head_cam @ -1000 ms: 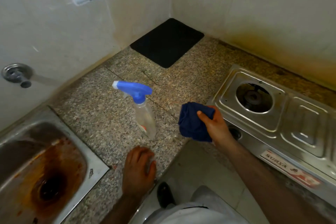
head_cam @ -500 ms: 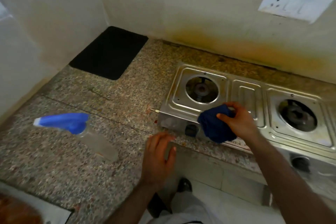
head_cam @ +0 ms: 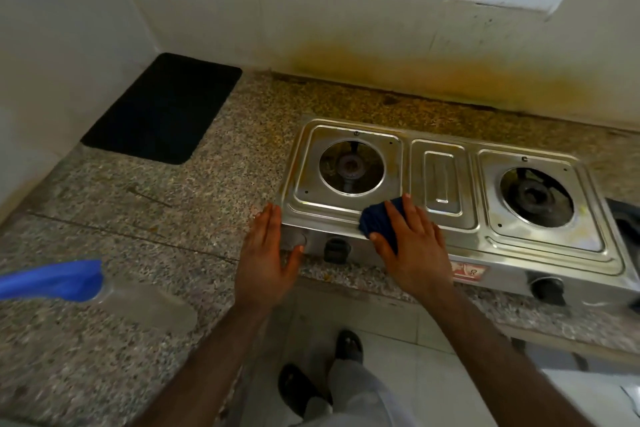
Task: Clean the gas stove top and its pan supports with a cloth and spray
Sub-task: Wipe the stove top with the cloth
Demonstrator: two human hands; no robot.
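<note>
Pressing the blue cloth (head_cam: 379, 220) onto the stove (head_cam: 446, 215), the right hand (head_cam: 410, 246) grips it. The left hand (head_cam: 266, 253), flat and empty, braces the corner; hard wiping could slide the stove along the counter (head_cam: 156, 218).

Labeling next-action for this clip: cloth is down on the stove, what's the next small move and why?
Probably sweep the right hand and blue cloth back along the stove top, around the left burner opening. The cloth sits pressed at the front edge, yellowish stains show beside that opening, and the left hand braces the stove's corner.
</note>
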